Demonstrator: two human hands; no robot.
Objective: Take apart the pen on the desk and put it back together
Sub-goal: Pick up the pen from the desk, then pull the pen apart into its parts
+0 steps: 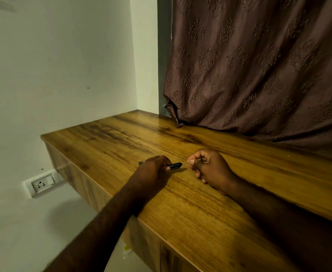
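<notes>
A black pen barrel (174, 166) lies nearly level just above the wooden desk (190, 203), gripped in my left hand (152, 169). Its open end points right and a short grey bit sticks out on the hand's left side. My right hand (210, 169) is a short gap to the right, fingers curled and thumb pinched against the forefinger. Something small and dark seems to sit in that pinch, but it is too hidden to name. Both forearms rest on the desk.
A brown patterned curtain (259, 75) hangs down onto the desk's far right side. The white wall (53, 75) borders the desk on the left, with a socket and switch plate (42, 184) below desk level. The desk's front edge runs diagonally under my left forearm.
</notes>
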